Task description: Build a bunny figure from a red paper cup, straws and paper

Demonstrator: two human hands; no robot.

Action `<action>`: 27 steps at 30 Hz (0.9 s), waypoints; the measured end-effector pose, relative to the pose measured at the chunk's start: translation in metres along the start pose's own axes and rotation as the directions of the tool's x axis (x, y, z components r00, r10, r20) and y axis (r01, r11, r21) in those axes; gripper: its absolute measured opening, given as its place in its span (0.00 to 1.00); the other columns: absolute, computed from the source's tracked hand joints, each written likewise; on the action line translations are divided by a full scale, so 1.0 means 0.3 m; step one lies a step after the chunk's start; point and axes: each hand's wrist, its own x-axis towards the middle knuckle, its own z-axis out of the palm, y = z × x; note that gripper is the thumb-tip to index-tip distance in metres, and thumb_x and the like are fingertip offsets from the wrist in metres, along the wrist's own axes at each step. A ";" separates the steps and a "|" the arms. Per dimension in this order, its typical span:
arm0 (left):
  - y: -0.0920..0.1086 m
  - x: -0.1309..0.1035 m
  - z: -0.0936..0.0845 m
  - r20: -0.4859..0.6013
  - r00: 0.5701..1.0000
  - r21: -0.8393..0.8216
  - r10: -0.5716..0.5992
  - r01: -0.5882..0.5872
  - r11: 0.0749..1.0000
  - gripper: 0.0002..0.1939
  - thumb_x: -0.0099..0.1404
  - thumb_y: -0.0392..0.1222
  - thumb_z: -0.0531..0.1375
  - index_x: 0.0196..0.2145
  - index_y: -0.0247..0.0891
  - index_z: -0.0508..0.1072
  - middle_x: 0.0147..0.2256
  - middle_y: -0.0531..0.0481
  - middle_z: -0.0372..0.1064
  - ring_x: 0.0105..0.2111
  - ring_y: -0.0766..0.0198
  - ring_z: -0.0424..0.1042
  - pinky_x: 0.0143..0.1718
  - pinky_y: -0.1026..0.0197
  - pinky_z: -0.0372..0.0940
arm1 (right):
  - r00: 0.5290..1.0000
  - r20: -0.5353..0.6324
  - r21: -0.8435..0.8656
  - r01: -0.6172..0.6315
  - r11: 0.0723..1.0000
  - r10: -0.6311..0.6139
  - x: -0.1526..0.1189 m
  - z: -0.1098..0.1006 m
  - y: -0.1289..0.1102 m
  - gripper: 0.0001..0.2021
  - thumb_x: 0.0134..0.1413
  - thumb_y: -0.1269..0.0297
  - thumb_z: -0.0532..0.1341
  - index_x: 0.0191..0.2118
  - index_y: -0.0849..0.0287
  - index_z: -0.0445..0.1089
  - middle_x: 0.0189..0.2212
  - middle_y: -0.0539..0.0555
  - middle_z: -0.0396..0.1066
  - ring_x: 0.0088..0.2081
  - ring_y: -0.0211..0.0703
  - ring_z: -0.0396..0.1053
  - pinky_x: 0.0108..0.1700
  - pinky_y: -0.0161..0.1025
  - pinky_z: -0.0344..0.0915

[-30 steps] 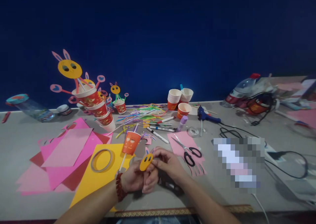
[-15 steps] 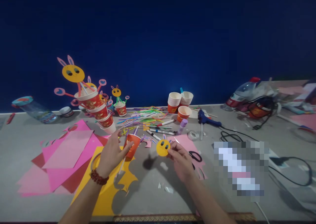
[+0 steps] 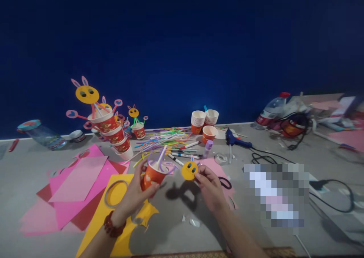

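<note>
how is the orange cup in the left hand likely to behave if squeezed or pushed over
The orange cup looks like paper, so it is probably light and may dent if the left hand squeezes hard. Its round body could roll if pushed over. The thin purple straws poking past its rim would likely bend when bumped.

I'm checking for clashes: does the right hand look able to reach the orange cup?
Probably yes, but the right hand already pinches the yellow bunny face, and a purple straw juts from the orange cup on that side. The left hand holds the cup close by; nothing else seems in between.
</note>
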 end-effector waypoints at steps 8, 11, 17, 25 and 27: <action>-0.008 -0.143 0.207 0.030 0.998 -0.181 -0.059 0.063 0.981 0.53 0.50 0.52 0.71 0.66 0.39 0.48 0.63 0.35 0.58 0.63 0.42 0.59 0.61 0.46 0.59 | 0.994 -0.011 0.081 0.111 0.991 -0.111 0.014 -0.026 -0.050 0.10 0.46 0.60 0.72 0.26 0.56 0.71 0.26 0.47 0.63 0.31 0.39 0.60 0.35 0.34 0.59; -0.001 -0.154 0.260 0.071 0.997 -0.216 -0.007 0.023 0.976 0.56 0.52 0.53 0.70 0.67 0.38 0.43 0.61 0.35 0.60 0.61 0.44 0.62 0.61 0.47 0.60 | 0.989 0.010 0.044 0.150 0.988 -0.150 0.015 -0.030 -0.084 0.09 0.48 0.61 0.71 0.29 0.55 0.71 0.28 0.47 0.63 0.33 0.39 0.60 0.37 0.34 0.59; -0.035 -0.157 0.303 0.110 0.994 -0.203 0.026 -0.003 0.979 0.56 0.54 0.55 0.69 0.67 0.34 0.41 0.61 0.32 0.59 0.62 0.42 0.60 0.61 0.45 0.60 | 0.971 0.200 -0.166 0.163 0.972 -0.129 0.027 -0.013 -0.140 0.10 0.52 0.60 0.69 0.29 0.57 0.69 0.29 0.48 0.62 0.32 0.40 0.59 0.36 0.35 0.58; -0.084 -0.189 0.296 0.166 0.985 -0.217 0.054 -0.017 0.976 0.46 0.62 0.58 0.61 0.68 0.35 0.46 0.65 0.34 0.55 0.67 0.41 0.51 0.66 0.43 0.50 | 0.969 0.205 -0.281 0.194 0.940 -0.139 0.074 -0.025 -0.155 0.10 0.54 0.59 0.67 0.29 0.56 0.68 0.29 0.49 0.63 0.33 0.42 0.60 0.37 0.37 0.58; -0.087 -0.189 0.297 0.157 0.987 -0.220 0.039 -0.004 0.975 0.45 0.62 0.57 0.61 0.68 0.36 0.47 0.66 0.34 0.52 0.67 0.41 0.51 0.66 0.41 0.49 | 0.960 0.247 -0.304 0.209 0.930 -0.135 0.072 -0.013 -0.161 0.10 0.54 0.59 0.66 0.28 0.56 0.67 0.29 0.49 0.63 0.32 0.42 0.59 0.36 0.37 0.58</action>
